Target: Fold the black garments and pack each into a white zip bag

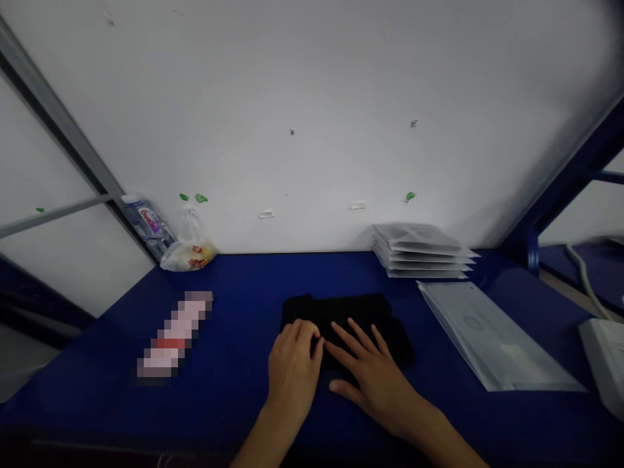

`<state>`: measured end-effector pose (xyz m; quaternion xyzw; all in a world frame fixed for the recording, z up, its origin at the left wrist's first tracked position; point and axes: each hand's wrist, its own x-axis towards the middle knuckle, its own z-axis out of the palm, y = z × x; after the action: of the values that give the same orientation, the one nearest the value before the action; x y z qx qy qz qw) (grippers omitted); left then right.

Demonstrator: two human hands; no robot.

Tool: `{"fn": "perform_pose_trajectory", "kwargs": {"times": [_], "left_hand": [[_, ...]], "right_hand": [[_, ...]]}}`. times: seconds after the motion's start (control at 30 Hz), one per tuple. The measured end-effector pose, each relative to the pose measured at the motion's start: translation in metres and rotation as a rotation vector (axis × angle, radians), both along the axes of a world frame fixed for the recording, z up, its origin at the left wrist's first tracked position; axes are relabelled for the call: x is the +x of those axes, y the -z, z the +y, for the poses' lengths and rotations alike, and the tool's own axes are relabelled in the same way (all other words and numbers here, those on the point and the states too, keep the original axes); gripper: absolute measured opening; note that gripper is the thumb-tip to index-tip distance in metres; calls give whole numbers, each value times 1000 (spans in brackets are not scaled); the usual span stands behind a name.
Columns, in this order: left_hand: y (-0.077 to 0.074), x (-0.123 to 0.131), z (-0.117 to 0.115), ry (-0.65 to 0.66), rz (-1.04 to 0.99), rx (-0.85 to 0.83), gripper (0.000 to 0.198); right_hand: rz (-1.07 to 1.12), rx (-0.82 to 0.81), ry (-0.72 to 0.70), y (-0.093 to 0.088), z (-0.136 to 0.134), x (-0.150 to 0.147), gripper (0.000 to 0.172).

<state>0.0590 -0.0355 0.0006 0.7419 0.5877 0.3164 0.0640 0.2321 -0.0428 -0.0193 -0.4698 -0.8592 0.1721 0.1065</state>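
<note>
The folded black cloth lies squared up mid-counter, outside the clear plastic sleeve just to its right. The left hand sits curled against its near edge, while the right hand lies flat, fingers spread open across it, neither plainly gripping.

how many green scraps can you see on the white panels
4: two green scraps side by side low on the back panel, a third further right, a fourth on the left side panel.
</note>
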Motion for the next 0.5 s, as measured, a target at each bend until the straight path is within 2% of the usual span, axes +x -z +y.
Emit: {"fn": "perform_pose_trajectory", "kwargs": {"times": [0.1,0.2,0.3,0.37,0.43,0.5], "left_hand": [[7,2,-6,101,33,-94,11],[4,-10,-15,91,-14,-45,22],[2,-26,-19,-133,-51,-8,31],[3,-34,-19,-302,-19,-86,42],[6,-38,-18,-376,32,-188,53],[8,-37,-16,-377,36,-250,59]], "right_hand": [[18,16,-2,1,0,1,59],[23,16,11,1,0,1,60],[21,-7,13,-1,0,0,62],[21,-17,14,-2,-1,-2,62],[22,-19,16,-3,-2,-5,63],[16,-16,24,-3,-3,-11,63]]}}
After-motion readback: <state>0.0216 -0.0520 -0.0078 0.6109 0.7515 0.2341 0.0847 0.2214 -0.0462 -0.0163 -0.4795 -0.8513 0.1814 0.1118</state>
